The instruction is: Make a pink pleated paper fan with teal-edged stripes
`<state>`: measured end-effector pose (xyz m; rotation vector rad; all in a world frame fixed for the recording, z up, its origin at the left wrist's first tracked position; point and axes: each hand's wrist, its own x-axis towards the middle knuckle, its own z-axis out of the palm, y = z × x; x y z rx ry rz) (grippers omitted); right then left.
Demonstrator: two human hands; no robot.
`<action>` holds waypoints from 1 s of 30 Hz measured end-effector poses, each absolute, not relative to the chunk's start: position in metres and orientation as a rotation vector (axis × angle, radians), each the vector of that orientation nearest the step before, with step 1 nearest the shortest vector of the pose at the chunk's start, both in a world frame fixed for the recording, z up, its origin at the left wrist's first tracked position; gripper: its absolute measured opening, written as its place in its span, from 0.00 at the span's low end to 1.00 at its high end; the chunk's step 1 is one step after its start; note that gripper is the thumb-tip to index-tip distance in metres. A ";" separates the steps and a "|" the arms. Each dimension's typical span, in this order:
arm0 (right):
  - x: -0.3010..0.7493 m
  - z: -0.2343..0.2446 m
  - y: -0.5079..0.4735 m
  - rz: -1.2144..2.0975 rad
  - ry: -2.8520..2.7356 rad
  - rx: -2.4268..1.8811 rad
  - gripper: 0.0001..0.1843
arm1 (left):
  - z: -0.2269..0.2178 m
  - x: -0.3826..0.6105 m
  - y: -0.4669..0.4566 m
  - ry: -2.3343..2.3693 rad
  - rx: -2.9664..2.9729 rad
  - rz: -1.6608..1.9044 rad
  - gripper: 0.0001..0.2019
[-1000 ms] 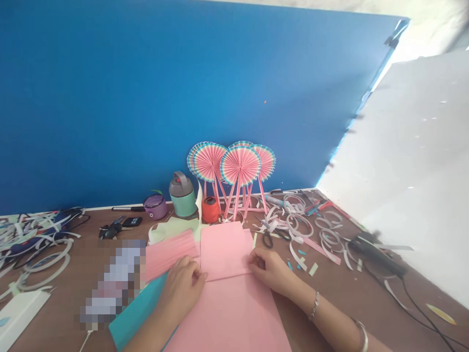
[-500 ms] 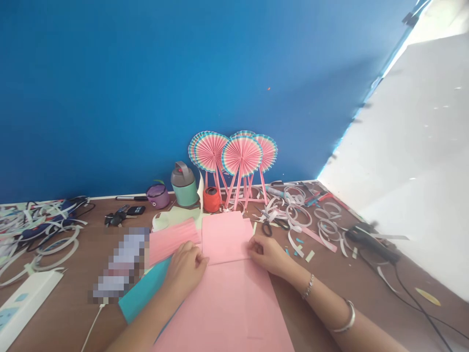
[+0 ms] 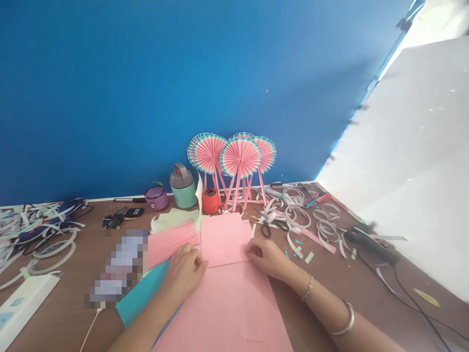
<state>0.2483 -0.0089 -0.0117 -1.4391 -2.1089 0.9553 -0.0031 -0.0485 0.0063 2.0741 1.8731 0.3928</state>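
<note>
A folded piece of pink paper (image 3: pixel 224 239) lies in front of me, overlapping the far end of a long pink sheet (image 3: pixel 227 308). My left hand (image 3: pixel 186 268) has its fingers curled, thumb and index finger closed at the near left corner of the folded paper. At its right edge my right hand (image 3: pixel 266 256) pinches the same paper between thumb and curled fingers. Left of it, pleated pink paper (image 3: pixel 172 240) rests on pale yellow-green sheets (image 3: pixel 179 216). Blue-green paper (image 3: pixel 142 293) sticks out from under my left forearm.
Several pink pleated round fans (image 3: pixel 241 156) stand against the blue wall. Scissors (image 3: pixel 266 229) and curled paper strips (image 3: pixel 293 215) lie to the right, near a black corded tool (image 3: pixel 372 244). Leftward are a blurred-out phone-like object (image 3: pixel 119 266), keys (image 3: pixel 113 221) and a power strip (image 3: pixel 27 308).
Both hands keep nearly the same hold on the pink paper. The whole view has shifted very slightly; nothing else visibly moved.
</note>
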 end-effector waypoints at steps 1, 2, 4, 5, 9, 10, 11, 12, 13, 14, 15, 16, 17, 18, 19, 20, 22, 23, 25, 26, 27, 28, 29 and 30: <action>0.248 -0.012 -0.009 0.945 -2.116 -1.442 0.06 | 0.006 -0.003 -0.049 1.875 2.079 0.386 0.09; 0.248 -0.012 -0.009 0.932 -2.127 -1.446 0.06 | 0.006 -0.003 -0.049 1.879 2.086 0.374 0.09; 0.247 -0.012 -0.011 0.885 -2.164 -1.456 0.06 | 0.006 -0.002 -0.050 1.904 2.110 0.348 0.07; 0.247 -0.011 -0.012 0.847 -2.188 -1.462 0.07 | 0.006 -0.001 -0.050 1.918 2.131 0.343 0.06; 0.243 -0.007 -0.018 0.590 -2.304 -1.441 0.12 | 0.005 0.006 -0.054 1.820 2.330 0.370 0.13; 0.242 -0.006 -0.020 0.505 -2.339 -1.420 0.15 | 0.004 0.007 -0.055 1.757 2.398 0.367 0.19; 0.241 -0.005 -0.022 0.419 -2.375 -1.398 0.17 | 0.003 0.009 -0.055 1.696 2.463 0.357 0.24; 0.240 -0.004 -0.023 0.339 -2.416 -1.375 0.18 | 0.001 0.011 -0.056 1.633 2.524 0.342 0.28; 0.239 -0.004 -0.025 0.268 -2.462 -1.348 0.19 | -0.001 0.012 -0.056 1.574 2.577 0.324 0.31; 0.238 -0.004 -0.026 0.205 -2.511 -1.313 0.19 | -0.002 0.013 -0.057 1.524 2.620 0.307 0.33; 0.238 -0.005 -0.027 0.155 -2.564 -1.265 0.18 | -0.003 0.014 -0.056 1.484 2.654 0.292 0.33; 0.237 -0.005 -0.027 0.119 -2.615 -1.206 0.17 | -0.004 0.015 -0.056 1.459 2.677 0.279 0.33; 0.237 -0.006 -0.028 0.097 -2.657 -1.149 0.16 | -0.004 0.015 -0.056 1.445 2.694 0.270 0.32; 0.237 -0.006 -0.028 0.087 -2.683 -1.104 0.15 | -0.004 0.015 -0.056 1.442 2.703 0.265 0.30; 0.237 -0.007 -0.028 0.086 -2.695 -1.079 0.15 | -0.003 0.015 -0.055 1.447 2.706 0.261 0.28; 0.238 -0.007 -0.027 0.092 -2.698 -1.070 0.15 | -0.002 0.014 -0.055 1.453 2.706 0.255 0.27; 0.241 -0.005 -0.027 0.108 -2.690 -1.083 0.16 | 0.002 0.012 -0.056 1.482 2.696 0.246 0.23; 0.242 -0.003 -0.027 0.118 -2.687 -1.097 0.17 | 0.003 0.010 -0.057 1.510 2.684 0.241 0.21; 0.247 0.000 -0.026 0.139 -2.677 -1.130 0.16 | 0.007 0.005 -0.058 1.566 2.648 0.234 0.18; 0.249 0.002 -0.027 0.145 -2.670 -1.148 0.15 | 0.008 0.003 -0.058 1.589 2.629 0.235 0.18; 0.250 0.003 -0.027 0.147 -2.666 -1.161 0.14 | 0.009 0.001 -0.058 1.607 2.614 0.236 0.18; 0.252 0.004 -0.027 0.141 -2.663 -1.167 0.13 | 0.010 -0.001 -0.058 1.619 2.607 0.241 0.18; 0.253 0.004 -0.027 0.124 -2.664 -1.166 0.12 | 0.010 -0.003 -0.058 1.629 2.607 0.255 0.18; 0.253 0.003 -0.027 0.098 -2.666 -1.162 0.11 | 0.010 -0.004 -0.058 1.640 2.609 0.285 0.18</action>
